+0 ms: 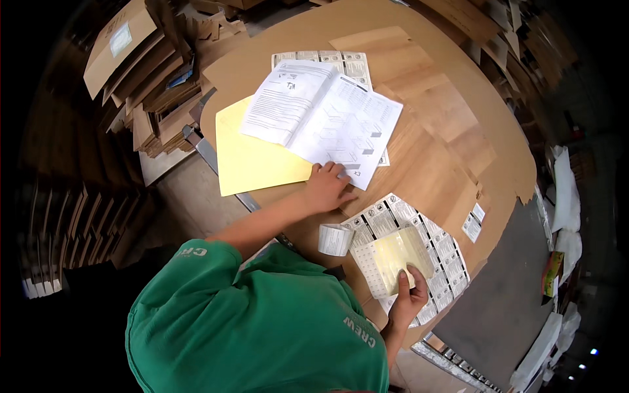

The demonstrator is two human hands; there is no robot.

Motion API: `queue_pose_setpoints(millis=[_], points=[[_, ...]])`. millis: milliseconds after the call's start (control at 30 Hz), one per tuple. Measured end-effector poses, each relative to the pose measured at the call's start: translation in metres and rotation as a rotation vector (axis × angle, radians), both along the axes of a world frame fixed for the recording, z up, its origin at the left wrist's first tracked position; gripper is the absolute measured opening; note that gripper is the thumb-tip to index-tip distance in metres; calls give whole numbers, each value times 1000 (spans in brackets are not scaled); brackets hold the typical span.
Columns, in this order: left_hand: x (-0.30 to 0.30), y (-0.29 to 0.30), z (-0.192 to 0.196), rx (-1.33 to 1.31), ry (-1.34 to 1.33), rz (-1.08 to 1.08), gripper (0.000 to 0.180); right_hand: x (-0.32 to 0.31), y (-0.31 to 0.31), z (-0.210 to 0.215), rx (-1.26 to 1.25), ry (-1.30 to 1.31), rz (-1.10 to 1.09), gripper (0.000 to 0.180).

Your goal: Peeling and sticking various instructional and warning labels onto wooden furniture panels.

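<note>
An open printed booklet [321, 118] with text and line drawings lies on the table, partly over a yellow sheet [246, 154]. On the booklet's near edge rests my left hand [327, 188], fingers lightly bent and apart, gripping nothing. My right hand [409, 296] pinches the near edge of a pale yellow, glossy sheet [396, 252] between thumb and fingers. Dotted rows mark that sheet's left part. Beneath it lies a larger sheet of black-and-white labels [442, 249]. A roll of white printed labels [335, 240] stands between my hands.
Cardboard and wood-patterned sheets [432, 124] cover the table. Another label sheet [356, 65] lies partly under the booklet. Small labels [473, 223] stick to the surface at the right. Stacked flattened cardboard [164, 78] stands at the far left, with a dark surface [501, 301] at the right.
</note>
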State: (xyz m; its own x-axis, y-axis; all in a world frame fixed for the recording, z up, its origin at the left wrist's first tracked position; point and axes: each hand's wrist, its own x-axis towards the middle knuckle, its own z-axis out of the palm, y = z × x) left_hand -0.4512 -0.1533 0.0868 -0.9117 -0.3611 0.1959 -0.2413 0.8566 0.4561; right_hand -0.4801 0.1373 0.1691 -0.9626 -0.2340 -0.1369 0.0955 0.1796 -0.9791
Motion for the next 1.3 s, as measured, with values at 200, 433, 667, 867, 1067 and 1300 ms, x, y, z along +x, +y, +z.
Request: queue_pose_setpoints(millis=[200, 433, 667, 867, 1067, 1300], points=[[-7, 25, 48, 887, -150, -125, 45, -10, 9, 14, 186, 149, 31, 30], [-4, 64, 75, 1823, -121, -296, 57, -30, 11, 30, -142, 83, 146, 52], [3, 89, 98, 1713, -232, -559, 68, -40, 18, 20, -226, 72, 94, 55], [4, 90, 95, 1441, -261, -503, 56, -45, 22, 13, -297, 10, 93, 51], [2, 97, 98, 1464, -160, -550, 46, -44, 14, 19, -304, 9, 136, 48], [-4, 107, 102, 1415, -182, -459, 36, -39, 0, 24, -305, 9, 119, 46]])
